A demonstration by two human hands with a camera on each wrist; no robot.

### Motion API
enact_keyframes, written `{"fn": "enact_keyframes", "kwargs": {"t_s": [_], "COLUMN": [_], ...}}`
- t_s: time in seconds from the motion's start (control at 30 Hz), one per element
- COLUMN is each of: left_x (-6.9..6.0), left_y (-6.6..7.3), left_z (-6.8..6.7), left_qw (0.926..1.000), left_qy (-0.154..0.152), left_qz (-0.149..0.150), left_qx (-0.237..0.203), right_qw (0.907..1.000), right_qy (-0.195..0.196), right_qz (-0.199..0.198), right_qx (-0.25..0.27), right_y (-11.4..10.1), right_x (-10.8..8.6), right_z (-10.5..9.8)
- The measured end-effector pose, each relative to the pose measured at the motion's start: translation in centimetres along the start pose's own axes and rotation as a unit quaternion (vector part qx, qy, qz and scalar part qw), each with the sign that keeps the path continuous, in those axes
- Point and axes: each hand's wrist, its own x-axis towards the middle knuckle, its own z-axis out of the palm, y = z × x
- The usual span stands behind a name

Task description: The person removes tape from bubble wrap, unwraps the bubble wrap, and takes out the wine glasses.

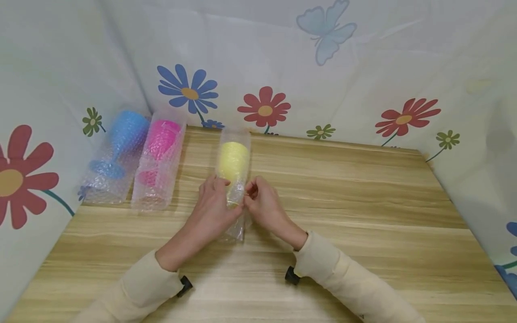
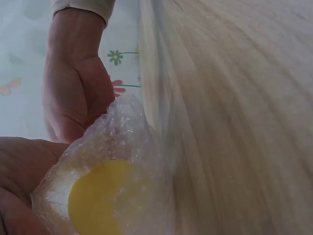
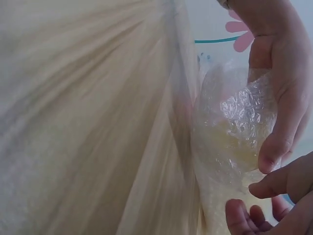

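Observation:
A yellow goblet (image 1: 233,159) in clear bubble wrap (image 1: 235,133) lies on the table. My left hand (image 1: 212,202) holds its narrower lower part, fingers over the wrap and thumb on the near side. Up close in the left wrist view, a round yellow end (image 2: 100,198) shows through the plastic. My right hand (image 1: 264,204) is at the right side of the wrap, fingers curled and close to the left thumb. In the right wrist view, the right fingertips (image 3: 237,210) stand by the crinkled wrap (image 3: 244,110); whether they pinch its edge is unclear.
Two more bubble-wrapped goblets lie side by side at the back left, one blue (image 1: 127,134) and one pink (image 1: 163,139). The wood-grain table (image 1: 343,202) meets white curtains (image 1: 250,49) printed with flowers at the back and on both sides.

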Motion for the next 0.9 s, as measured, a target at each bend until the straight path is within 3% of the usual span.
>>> {"fn": "enact_keyframes", "kwargs": {"t_s": [0.23,0.43,0.7,0.9], "left_x": [0.1,0.0,0.0,-0.1], "left_y": [0.6,0.6,0.5,0.4], "left_z": [0.3,0.4,0.6,0.7], "left_qw": [0.9999,0.9997,0.9984,0.9979], "left_qy": [0.003,0.005,0.017,0.025], "left_qz": [0.001,0.015,0.049,0.057], "left_qx": [0.011,0.02,0.023,0.017], "right_qw": [0.9989,0.9994,0.9994,0.998], "right_qy": [0.028,0.035,-0.011,-0.015], "right_qz": [-0.033,-0.004,0.031,0.06], "right_qx": [-0.017,-0.003,-0.01,0.014], "right_y": [0.0,-0.1,-0.9,-1.3], "right_x": [0.0,0.4,1.1,1.5], "right_z": [-0.3,-0.4,-0.8,-1.0]}}
